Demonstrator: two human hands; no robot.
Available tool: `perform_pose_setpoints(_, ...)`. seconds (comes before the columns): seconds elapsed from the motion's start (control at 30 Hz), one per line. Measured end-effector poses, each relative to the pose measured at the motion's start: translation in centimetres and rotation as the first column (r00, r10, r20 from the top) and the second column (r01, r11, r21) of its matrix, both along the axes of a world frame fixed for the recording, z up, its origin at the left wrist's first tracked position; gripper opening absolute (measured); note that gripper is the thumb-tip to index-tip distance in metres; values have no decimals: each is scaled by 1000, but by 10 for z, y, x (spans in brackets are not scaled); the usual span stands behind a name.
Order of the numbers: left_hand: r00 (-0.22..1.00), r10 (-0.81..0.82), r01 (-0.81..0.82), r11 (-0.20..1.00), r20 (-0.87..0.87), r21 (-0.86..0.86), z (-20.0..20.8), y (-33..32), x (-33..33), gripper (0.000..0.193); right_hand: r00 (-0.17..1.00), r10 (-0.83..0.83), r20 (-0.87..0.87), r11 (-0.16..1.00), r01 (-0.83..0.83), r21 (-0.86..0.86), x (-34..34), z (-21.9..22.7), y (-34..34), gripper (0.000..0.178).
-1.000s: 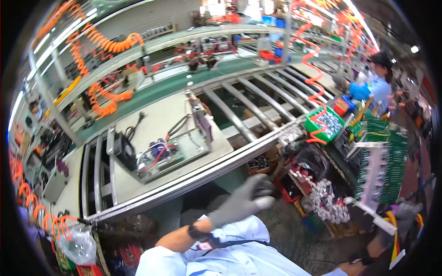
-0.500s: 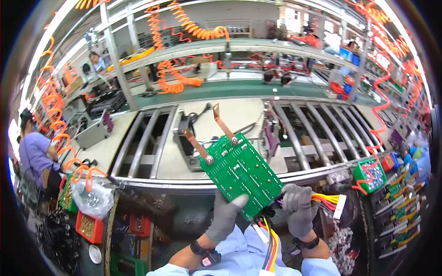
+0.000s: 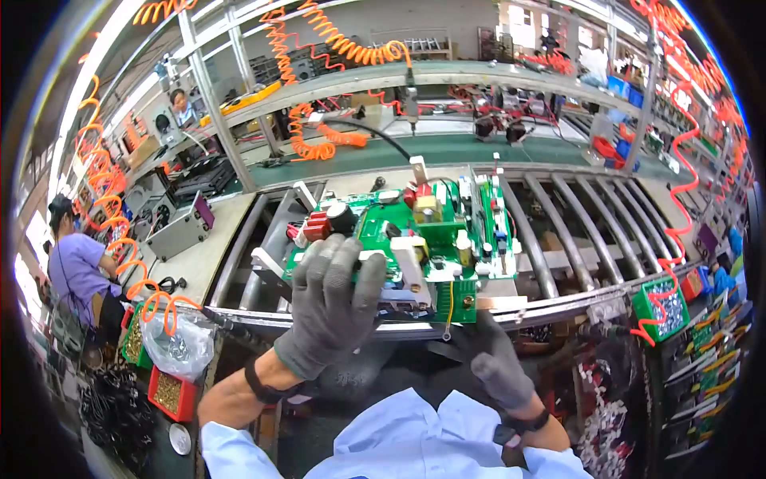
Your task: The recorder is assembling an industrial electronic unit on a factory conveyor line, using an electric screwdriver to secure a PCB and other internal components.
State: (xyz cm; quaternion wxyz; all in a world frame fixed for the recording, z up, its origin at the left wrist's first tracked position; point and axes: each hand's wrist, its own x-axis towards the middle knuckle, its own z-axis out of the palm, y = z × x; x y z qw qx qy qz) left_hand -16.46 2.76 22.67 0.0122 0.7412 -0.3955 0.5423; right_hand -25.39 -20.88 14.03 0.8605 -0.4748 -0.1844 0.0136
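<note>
A large green circuit board (image 3: 383, 223) lies component side up, with red blocks, a black cylinder and a yellow-wrapped transformer on it. Several pale upright posts (image 3: 408, 263) stand at its edges. My left hand (image 3: 335, 299), in a grey glove, grips the near left part, fingers bent over the top and thumb beside a post. Below the near right edge is my gloved right hand (image 3: 499, 363), its fingers reaching up toward the underside, tips hidden. Beside them a copper strip (image 3: 504, 303) juts out to the right. A thin yellow wire (image 3: 449, 307) with a ring end hangs off the near edge.
Metal rollers (image 3: 550, 231) run on both sides of the board. A grey metal case (image 3: 179, 227) sits at left. Red bin (image 3: 171, 393) and green bin (image 3: 661, 307) hold small parts. Orange coiled hoses hang overhead. A person in purple (image 3: 84, 263) is at far left.
The green board held up bare side toward me, with two copper strips, is no longer seen that way. A component-side-up board now lies over the line. My left hand moved left and up.
</note>
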Motion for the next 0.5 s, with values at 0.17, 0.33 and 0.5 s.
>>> perform_pose_setpoints(0.17,997,-15,26,992,-80,126,-15,-5,2,50,925,-46,-378,966,138,220,15,-1,23,55)
perform_pose_setpoints(0.33,992,70,-49,980,-104,191,-28,-4,0,65,970,-219,-102,962,198,-188,17,2,26,35)
perform_pose_setpoints(0.5,686,-238,0,945,-688,-327,-19,21,-16,123,894,-48,-446,911,223,348,26,-1,16,39)
